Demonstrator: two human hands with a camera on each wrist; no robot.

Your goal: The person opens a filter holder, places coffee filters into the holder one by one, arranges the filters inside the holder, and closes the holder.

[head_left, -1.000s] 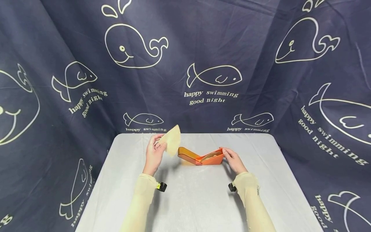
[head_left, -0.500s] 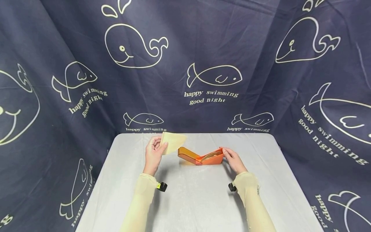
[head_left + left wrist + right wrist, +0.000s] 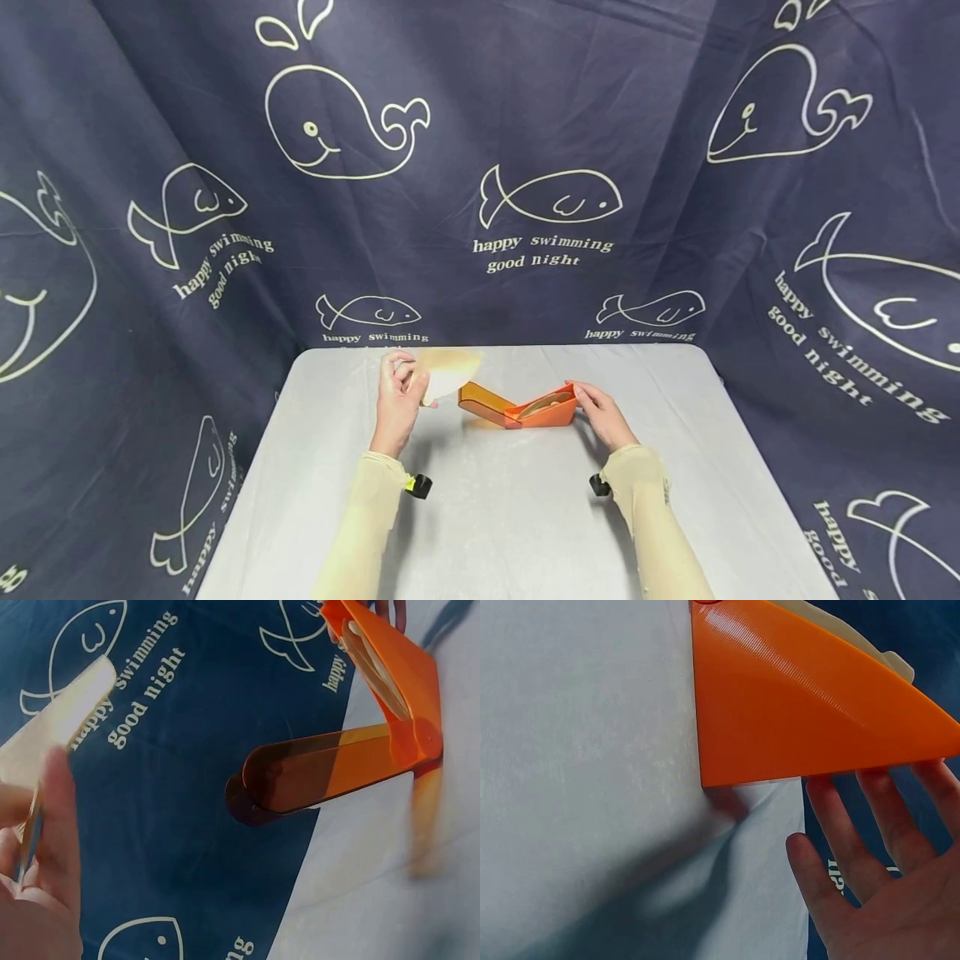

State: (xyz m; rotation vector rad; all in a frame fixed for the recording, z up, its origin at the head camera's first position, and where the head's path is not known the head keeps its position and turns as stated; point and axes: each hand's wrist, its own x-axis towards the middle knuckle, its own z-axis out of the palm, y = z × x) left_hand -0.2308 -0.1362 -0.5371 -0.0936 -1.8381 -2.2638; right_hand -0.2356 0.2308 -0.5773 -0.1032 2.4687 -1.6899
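Observation:
My left hand (image 3: 397, 407) pinches a pale paper coffee filter (image 3: 452, 371) between thumb and fingers, raised above the table's back left. In the left wrist view the filter (image 3: 52, 724) fans up from behind the thumb. Right of it stands an orange filter holder (image 3: 555, 414) with its amber see-through lid (image 3: 483, 405) swung out to the left. Tan filters (image 3: 542, 406) sit inside the holder. My right hand (image 3: 606, 415) grips the holder's right end. In the right wrist view several fingertips touch the holder's end (image 3: 795, 705); the thumb is out of that view.
The pale grey tabletop (image 3: 495, 517) lies under everything, its back edge close behind the holder. Dark blue curtains (image 3: 450, 108) with whale and fish drawings hang at the back and sides. A small black device (image 3: 418, 486) sits at each wrist.
The filter in my left hand has turned from pointing up to lying toward the right, with slight finger movement. My right hand and the holder stay in place.

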